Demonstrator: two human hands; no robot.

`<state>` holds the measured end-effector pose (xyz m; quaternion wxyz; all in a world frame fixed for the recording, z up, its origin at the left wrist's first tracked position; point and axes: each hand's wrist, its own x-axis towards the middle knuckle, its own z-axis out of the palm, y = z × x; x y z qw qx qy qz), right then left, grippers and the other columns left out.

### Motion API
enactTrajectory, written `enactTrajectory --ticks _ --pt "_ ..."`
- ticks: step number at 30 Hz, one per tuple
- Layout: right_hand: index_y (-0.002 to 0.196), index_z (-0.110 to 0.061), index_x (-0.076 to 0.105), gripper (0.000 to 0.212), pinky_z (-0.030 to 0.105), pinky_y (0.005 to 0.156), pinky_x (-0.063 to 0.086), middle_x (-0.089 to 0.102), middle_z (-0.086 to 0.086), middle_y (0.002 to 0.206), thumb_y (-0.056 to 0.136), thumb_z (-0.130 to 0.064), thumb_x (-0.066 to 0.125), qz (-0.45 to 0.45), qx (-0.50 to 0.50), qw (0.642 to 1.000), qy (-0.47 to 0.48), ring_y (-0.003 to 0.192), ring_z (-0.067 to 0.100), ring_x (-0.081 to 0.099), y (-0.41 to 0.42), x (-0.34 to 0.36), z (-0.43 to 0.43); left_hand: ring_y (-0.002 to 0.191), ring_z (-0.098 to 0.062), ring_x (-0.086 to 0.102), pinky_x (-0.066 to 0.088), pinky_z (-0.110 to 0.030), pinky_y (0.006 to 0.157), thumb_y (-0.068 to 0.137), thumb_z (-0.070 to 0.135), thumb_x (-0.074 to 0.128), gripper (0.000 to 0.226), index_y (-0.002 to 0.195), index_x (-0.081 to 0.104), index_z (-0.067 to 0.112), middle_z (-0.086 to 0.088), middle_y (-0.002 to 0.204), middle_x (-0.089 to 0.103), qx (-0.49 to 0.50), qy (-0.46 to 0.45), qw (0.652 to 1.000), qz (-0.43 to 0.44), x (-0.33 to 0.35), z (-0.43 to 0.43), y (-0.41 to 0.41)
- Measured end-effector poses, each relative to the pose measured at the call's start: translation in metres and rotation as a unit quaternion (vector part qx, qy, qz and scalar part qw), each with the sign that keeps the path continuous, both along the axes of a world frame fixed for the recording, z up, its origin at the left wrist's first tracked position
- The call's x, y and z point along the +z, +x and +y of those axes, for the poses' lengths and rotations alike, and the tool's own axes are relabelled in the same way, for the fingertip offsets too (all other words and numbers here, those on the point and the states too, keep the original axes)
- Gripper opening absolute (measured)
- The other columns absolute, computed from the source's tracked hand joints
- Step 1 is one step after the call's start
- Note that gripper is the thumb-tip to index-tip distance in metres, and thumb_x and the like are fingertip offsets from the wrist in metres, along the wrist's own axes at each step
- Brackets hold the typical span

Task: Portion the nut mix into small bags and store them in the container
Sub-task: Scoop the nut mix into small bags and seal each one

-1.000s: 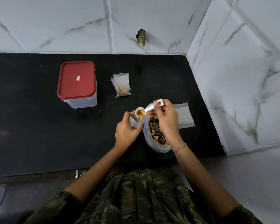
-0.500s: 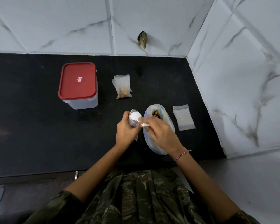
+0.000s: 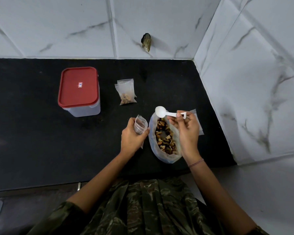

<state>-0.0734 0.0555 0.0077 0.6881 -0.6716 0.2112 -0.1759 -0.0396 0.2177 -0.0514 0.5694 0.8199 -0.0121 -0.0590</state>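
Left hand [image 3: 131,136] grips a small clear plastic zip bag [image 3: 140,123], probably limp and slippery, best held below its mouth. Right hand [image 3: 187,131] pinches an empty white plastic scoop [image 3: 161,111] above the soft, open nut-mix sack [image 3: 165,138] at three o'clock.

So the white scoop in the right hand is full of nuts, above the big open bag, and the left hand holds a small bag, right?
No, the head view shows the scoop empty. The right hand does hold it above the big open bag; the left hand holds a small bag.
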Motion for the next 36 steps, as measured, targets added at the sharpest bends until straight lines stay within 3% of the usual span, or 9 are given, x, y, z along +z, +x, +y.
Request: enactTrajectory --ticks 3,6,12,15,17,21,25,29,36 --pt "0.097 -0.020 0.055 0.004 0.012 0.073 0.053 0.068 -0.004 0.093 0.093 -0.018 0.055 0.010 0.022 0.976 -0.215 0.083 -0.001 0.067 -0.001 -0.011 -0.023 0.088 0.001 0.061 0.046 -0.014 0.072 0.080 0.035 0.073 0.038 0.108 0.053 0.018 0.009 0.096 0.063 0.000 0.004 1.000 0.004 -0.003 0.003 -0.002" --pt "0.100 -0.019 0.057 0.007 0.007 0.068 0.048 0.064 -0.008 0.092 0.093 -0.018 0.056 0.035 0.120 0.928 -0.352 0.084 0.000 0.062 -0.002 -0.027 -0.035 0.089 0.000 0.061 0.047 -0.014 0.072 0.081 0.034 0.073 0.039 0.110 0.053 0.018 0.008 0.098 0.063 -0.009 0.007 1.000 0.013 -0.007 0.004 -0.004" --pt "0.121 -0.013 0.054 0.026 0.027 0.088 0.051 0.062 0.008 0.113 0.095 -0.016 0.050 0.067 0.256 0.821 -0.505 0.102 0.016 0.061 0.009 -0.048 -0.035 0.088 0.005 0.060 0.047 -0.010 0.068 0.082 0.030 0.073 0.036 0.110 0.052 0.021 0.010 0.097 0.062 -0.020 0.007 0.999 0.027 -0.008 0.002 -0.006" --pt "0.125 -0.013 0.051 0.029 0.031 0.089 0.052 0.061 0.011 0.116 0.097 -0.018 0.048 0.067 0.280 0.796 -0.532 0.104 0.019 0.061 0.010 -0.057 -0.031 0.087 0.005 0.060 0.046 -0.008 0.067 0.082 0.030 0.073 0.036 0.109 0.053 0.020 0.011 0.096 0.062 -0.017 0.011 0.999 0.030 -0.010 0.002 -0.008" --pt "0.121 -0.013 0.053 0.025 0.031 0.087 0.053 0.062 0.009 0.113 0.096 -0.017 0.049 0.059 0.270 0.812 -0.514 0.102 0.017 0.061 0.007 -0.061 -0.033 0.088 0.003 0.060 0.046 -0.010 0.068 0.081 0.030 0.073 0.037 0.110 0.053 0.018 0.010 0.098 0.062 -0.025 0.013 0.999 0.037 -0.011 0.001 -0.008" --pt "0.108 -0.016 0.055 0.013 0.016 0.075 0.047 0.063 -0.002 0.100 0.096 -0.019 0.049 0.057 0.216 0.868 -0.443 0.091 0.007 0.060 0.009 -0.054 -0.039 0.090 -0.001 0.061 0.048 -0.015 0.071 0.081 0.036 0.073 0.040 0.110 0.053 0.018 0.008 0.099 0.063 -0.051 0.015 0.997 0.050 -0.015 -0.002 -0.010" --pt "0.110 -0.014 0.054 0.016 0.022 0.072 0.051 0.063 0.001 0.096 0.097 -0.019 0.049 0.067 0.188 0.870 -0.450 0.086 0.009 0.060 0.018 -0.050 -0.040 0.088 -0.002 0.061 0.047 -0.014 0.069 0.081 0.035 0.073 0.035 0.105 0.053 0.017 0.008 0.096 0.064 -0.050 0.010 0.997 0.052 -0.015 -0.003 -0.011" --pt "0.112 -0.013 0.053 0.018 0.014 0.066 0.044 0.062 0.000 0.093 0.096 -0.021 0.050 0.092 0.186 0.857 -0.472 0.081 0.006 0.058 0.018 -0.056 -0.036 0.088 -0.001 0.062 0.047 -0.013 0.069 0.082 0.033 0.073 0.035 0.105 0.054 0.017 0.008 0.096 0.064 -0.056 0.000 0.997 0.052 -0.013 -0.004 -0.012" --pt "0.113 -0.015 0.054 0.019 0.015 0.067 0.050 0.061 -0.006 0.094 0.096 -0.022 0.051 0.183 0.141 0.919 -0.320 0.078 0.001 0.061 0.028 -0.055 -0.040 0.091 -0.001 0.063 0.050 -0.014 0.071 0.082 0.031 0.073 0.035 0.107 0.054 0.017 0.006 0.099 0.065 -0.062 -0.024 0.996 0.060 -0.013 -0.004 -0.013"
